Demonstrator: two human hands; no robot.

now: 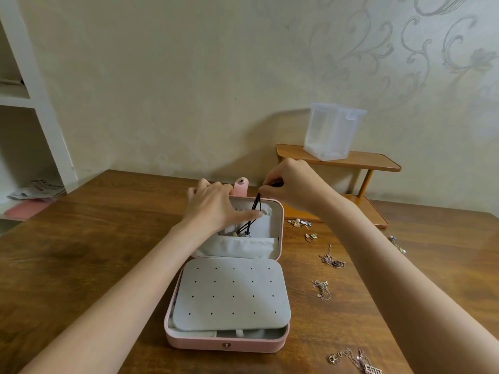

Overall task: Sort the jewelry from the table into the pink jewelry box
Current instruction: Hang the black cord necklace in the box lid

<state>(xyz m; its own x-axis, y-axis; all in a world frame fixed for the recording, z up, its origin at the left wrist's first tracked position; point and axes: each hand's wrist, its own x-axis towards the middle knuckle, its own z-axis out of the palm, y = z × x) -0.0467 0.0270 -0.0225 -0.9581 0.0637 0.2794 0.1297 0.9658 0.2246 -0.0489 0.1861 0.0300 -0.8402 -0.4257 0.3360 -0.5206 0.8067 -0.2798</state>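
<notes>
The grey perforated felt panel point(232, 295) covers most of the pink jewelry box's point(226, 342) lower tray, hiding its compartments. The left hand point(216, 206) blocks the lid's left side, where the black cord necklace point(253, 211) runs behind the fingers (its pendants are too small to make out). A tangled gold chain point(356, 360), right of the box, is cut off by the bottom edge.

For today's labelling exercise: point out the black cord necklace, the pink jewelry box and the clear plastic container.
black cord necklace point(256, 205), head view, on the doubled cord.
pink jewelry box point(253, 344), head view, front wall.
clear plastic container point(328, 136), head view, front corner.
</notes>
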